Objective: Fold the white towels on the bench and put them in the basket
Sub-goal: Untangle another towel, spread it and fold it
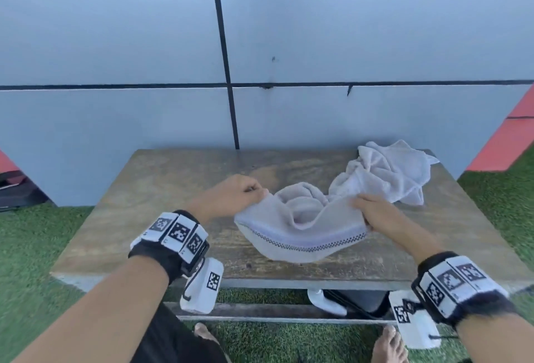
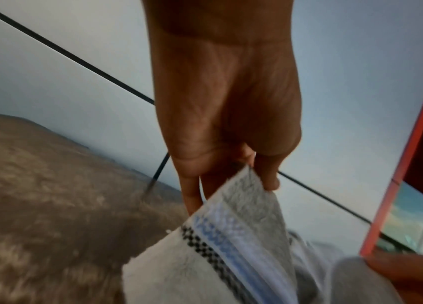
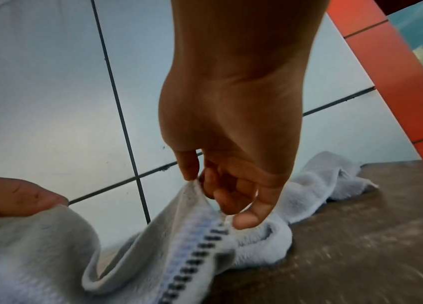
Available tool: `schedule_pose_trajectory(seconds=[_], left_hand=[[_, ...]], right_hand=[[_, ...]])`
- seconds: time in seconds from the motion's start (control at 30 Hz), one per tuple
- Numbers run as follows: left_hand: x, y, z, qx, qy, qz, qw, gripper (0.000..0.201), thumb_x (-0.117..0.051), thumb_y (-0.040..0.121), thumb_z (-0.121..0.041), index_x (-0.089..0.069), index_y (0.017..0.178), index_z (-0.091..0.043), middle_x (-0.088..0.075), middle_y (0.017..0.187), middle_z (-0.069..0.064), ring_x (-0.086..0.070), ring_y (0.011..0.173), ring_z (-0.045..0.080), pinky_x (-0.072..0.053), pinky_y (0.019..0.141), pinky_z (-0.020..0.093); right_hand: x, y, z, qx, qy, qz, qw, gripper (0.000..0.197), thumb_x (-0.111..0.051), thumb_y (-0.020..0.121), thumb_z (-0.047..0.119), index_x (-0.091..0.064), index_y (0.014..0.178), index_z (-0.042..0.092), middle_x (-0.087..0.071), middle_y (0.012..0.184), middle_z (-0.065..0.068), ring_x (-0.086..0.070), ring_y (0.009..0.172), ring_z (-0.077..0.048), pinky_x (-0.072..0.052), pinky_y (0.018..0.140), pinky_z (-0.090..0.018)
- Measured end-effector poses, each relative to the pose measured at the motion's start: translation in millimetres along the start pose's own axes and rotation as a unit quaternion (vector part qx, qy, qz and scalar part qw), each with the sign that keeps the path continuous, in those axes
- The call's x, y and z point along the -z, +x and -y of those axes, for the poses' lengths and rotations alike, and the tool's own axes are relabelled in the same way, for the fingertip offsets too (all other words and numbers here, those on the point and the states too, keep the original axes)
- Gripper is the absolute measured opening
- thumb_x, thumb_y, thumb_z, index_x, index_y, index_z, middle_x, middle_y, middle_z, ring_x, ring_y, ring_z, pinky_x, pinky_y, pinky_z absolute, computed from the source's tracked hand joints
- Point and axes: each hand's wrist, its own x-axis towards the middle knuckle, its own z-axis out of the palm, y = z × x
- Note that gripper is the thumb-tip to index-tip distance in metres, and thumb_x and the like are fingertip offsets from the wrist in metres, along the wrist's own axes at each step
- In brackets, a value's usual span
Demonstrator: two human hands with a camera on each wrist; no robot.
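A white towel (image 1: 297, 227) with a blue stripe and dark checked border hangs slack between my hands over the wooden bench (image 1: 161, 189). My left hand (image 1: 245, 192) pinches its left corner, and the left wrist view shows that towel corner (image 2: 244, 197) caught between finger and thumb of the left hand (image 2: 246, 170). My right hand (image 1: 367, 209) pinches the right corner; in the right wrist view the right hand (image 3: 205, 185) nips the towel (image 3: 174, 226) at its edge. A second white towel (image 1: 387, 175) lies crumpled at the bench's back right. No basket is in view.
A grey panelled wall (image 1: 115, 45) stands right behind the bench. Green artificial turf (image 1: 34, 247) surrounds it, and my bare feet (image 1: 387, 345) are below the front edge. Red panels (image 1: 505, 140) are at the far right. The bench's left half is bare wood.
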Motion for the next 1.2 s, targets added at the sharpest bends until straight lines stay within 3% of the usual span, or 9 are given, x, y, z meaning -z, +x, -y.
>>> schedule_pose_trajectory(seconds=[0.07,0.17,0.27,0.43,0.6,0.7,0.87,1.07,1.2], left_hand=[[-19,7,3,-0.001,0.006,0.033,0.999,0.024,-0.049,0.103,-0.032,-0.065,0.089,-0.019,-0.066,0.084,-0.007,-0.053,0.068,0.006,-0.039,0.063,0.022],[-42,20,4,-0.002,-0.056,-0.030,0.998,0.024,-0.048,0.102,-0.025,-0.058,0.083,-0.015,-0.059,0.087,-0.003,-0.051,0.077,0.012,-0.038,0.069,0.024],[-66,32,4,-0.022,-0.057,-0.030,0.998,0.024,-0.053,0.100,-0.022,-0.055,0.076,-0.019,-0.054,0.120,-0.005,-0.050,0.119,0.010,-0.038,0.095,0.026],[-91,26,11,-0.024,-0.010,0.022,0.999,0.027,-0.046,0.102,-0.026,-0.051,0.080,-0.012,-0.061,0.082,0.006,-0.055,0.072,0.024,-0.041,0.065,0.036],[-83,4,35,0.010,-0.072,-0.102,0.992,0.027,-0.040,0.106,-0.031,-0.049,0.084,-0.018,-0.052,0.068,-0.004,-0.040,0.053,0.008,-0.033,0.053,0.024],[-79,-2,47,0.032,-0.127,-0.146,0.981,0.035,-0.038,0.105,-0.043,-0.037,0.081,-0.017,-0.040,0.072,-0.004,-0.032,0.059,0.009,-0.031,0.056,0.022],[-84,7,59,0.004,0.032,0.008,0.999,0.033,-0.056,0.090,-0.029,-0.024,0.091,-0.021,-0.029,0.097,-0.003,-0.033,0.092,0.016,-0.034,0.076,0.031],[-76,24,40,-0.042,-0.031,0.040,0.998,0.018,-0.053,0.089,-0.012,-0.036,0.094,-0.017,-0.056,0.091,0.002,-0.052,0.078,0.020,-0.045,0.063,0.034],[-39,59,27,-0.002,-0.093,-0.055,0.994,0.016,-0.057,0.092,-0.017,-0.042,0.097,-0.014,-0.062,0.088,0.005,-0.055,0.072,0.018,-0.040,0.056,0.026]], right_hand=[[-5,0,-11,0.006,-0.020,-0.017,1.000,0.029,-0.046,0.102,0.026,-0.050,0.078,0.013,-0.048,0.073,-0.003,-0.045,0.067,-0.018,-0.034,0.065,-0.031],[-14,3,-23,0.014,-0.107,-0.151,0.983,0.023,-0.048,0.099,0.030,-0.059,0.082,0.017,-0.059,0.074,-0.002,-0.052,0.063,-0.019,-0.037,0.056,-0.029],[-34,11,-28,-0.001,-0.134,-0.156,0.979,0.027,-0.048,0.097,0.033,-0.056,0.078,0.017,-0.061,0.071,-0.003,-0.056,0.062,-0.021,-0.041,0.055,-0.031],[-71,19,-15,0.093,-0.093,-0.030,0.991,0.034,-0.053,0.095,0.028,-0.043,0.066,0.013,-0.042,0.058,0.003,-0.035,0.053,-0.011,-0.028,0.054,-0.027],[-75,38,-7,0.131,-0.029,-0.122,0.983,0.022,-0.052,0.098,0.027,-0.060,0.089,0.009,-0.062,0.084,-0.004,-0.054,0.074,-0.019,-0.045,0.067,-0.034],[-80,53,-8,0.154,-0.042,-0.171,0.972,0.017,-0.049,0.097,0.024,-0.051,0.081,0.017,-0.054,0.078,0.000,-0.049,0.069,-0.019,-0.035,0.058,-0.028],[-93,65,-19,0.146,-0.183,-0.020,0.972,0.032,-0.059,0.092,0.041,-0.045,0.074,0.018,-0.049,0.079,-0.001,-0.047,0.082,-0.024,-0.040,0.071,-0.037],[-88,72,-1,0.153,-0.138,0.016,0.978,0.035,-0.062,0.095,0.025,-0.044,0.069,0.011,-0.051,0.067,-0.003,-0.045,0.061,-0.015,-0.034,0.056,-0.027],[-59,108,38,0.172,-0.129,-0.064,0.975,0.039,-0.067,0.091,0.024,-0.045,0.063,0.009,-0.053,0.064,-0.003,-0.047,0.063,-0.019,-0.031,0.055,-0.024]])
